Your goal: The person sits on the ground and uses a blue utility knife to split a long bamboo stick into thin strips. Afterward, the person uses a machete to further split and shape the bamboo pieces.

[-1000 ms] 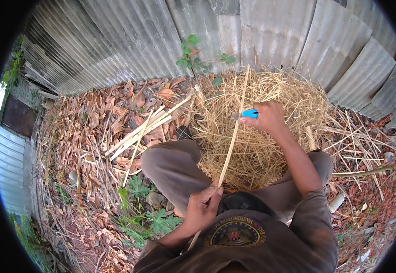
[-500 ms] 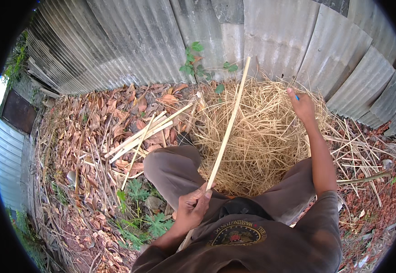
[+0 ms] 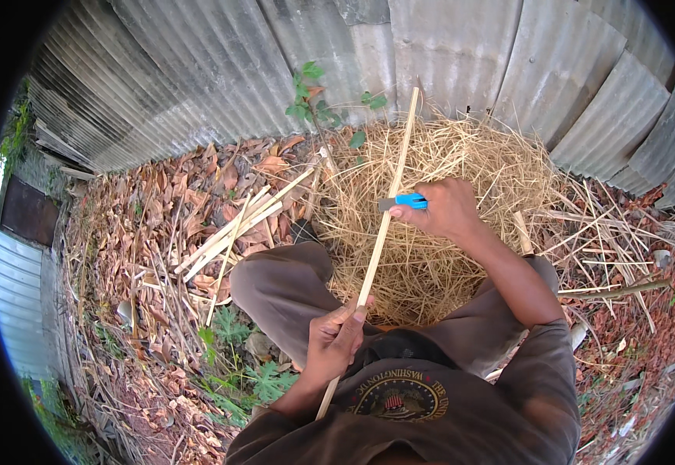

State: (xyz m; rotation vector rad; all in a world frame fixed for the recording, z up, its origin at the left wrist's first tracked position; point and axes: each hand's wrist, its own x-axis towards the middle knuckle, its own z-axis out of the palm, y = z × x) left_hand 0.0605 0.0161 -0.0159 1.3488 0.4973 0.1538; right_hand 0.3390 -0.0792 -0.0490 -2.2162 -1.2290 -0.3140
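Observation:
My left hand [image 3: 333, 341] is closed round a long pale strip of split bamboo or wood [image 3: 376, 260], low down near my lap. The strip slants up and away, its lower end passing under my wrist toward my shirt. My right hand [image 3: 449, 211] grips a blue-handled cutter knife [image 3: 411, 201]. Its short grey blade lies across the upper half of the strip; whether it bites into it I cannot tell. Beneath the strip spreads a heap of thin curled shavings [image 3: 469, 159], between my bent legs and the wall.
Several cut strips [image 3: 233, 232] lie on dry leaves [image 3: 159, 225] to the left. More thin sticks [image 3: 613, 240] are scattered at right. A corrugated metal wall [image 3: 461, 66] closes off the far side, with a small green plant [image 3: 306, 93] before it.
My right hand has come in from the far right to the strip, bringing the knife's blade onto it. The left hand stays closed on the strip, which has shifted slightly.

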